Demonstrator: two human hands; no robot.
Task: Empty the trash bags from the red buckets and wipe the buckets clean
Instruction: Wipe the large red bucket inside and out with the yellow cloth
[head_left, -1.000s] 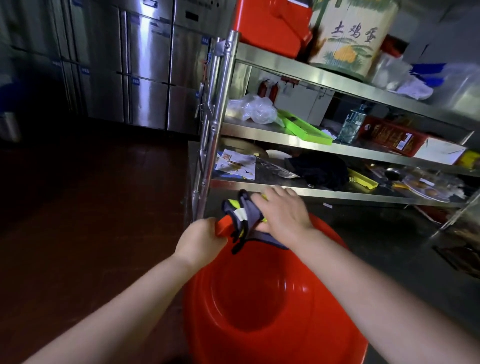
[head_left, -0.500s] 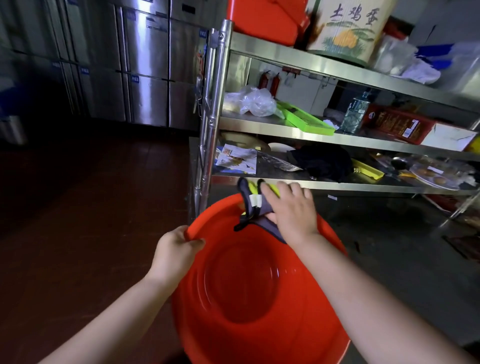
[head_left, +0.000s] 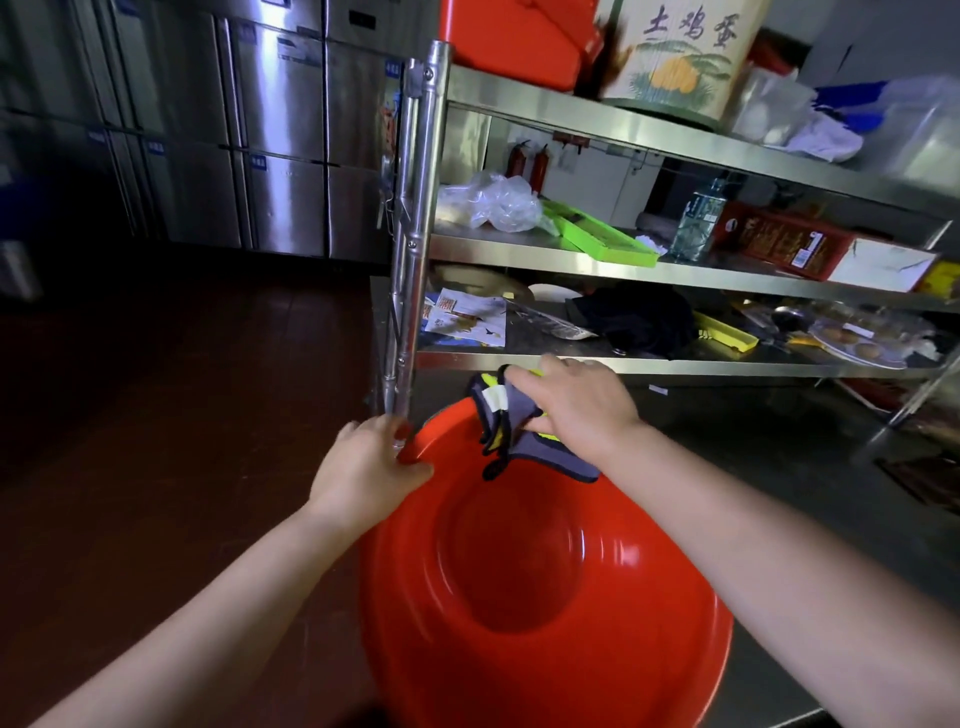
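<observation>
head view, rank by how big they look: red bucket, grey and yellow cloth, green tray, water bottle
1. red bucket, by far the largest, though it is nearest the camera
2. green tray
3. grey and yellow cloth, partly under the right hand, so close to the tray
4. water bottle, smallest

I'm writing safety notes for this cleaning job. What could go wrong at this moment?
1. The bucket is tilted and steadied only by the left hand on its rim; pressure from the wiping hand could make it slip or tip.
2. The right hand wipes the far rim with the cloth just under the shelf edge, so knuckles could knock the metal.
3. The left hand sits right beside the rack post and could get pinched.
</observation>
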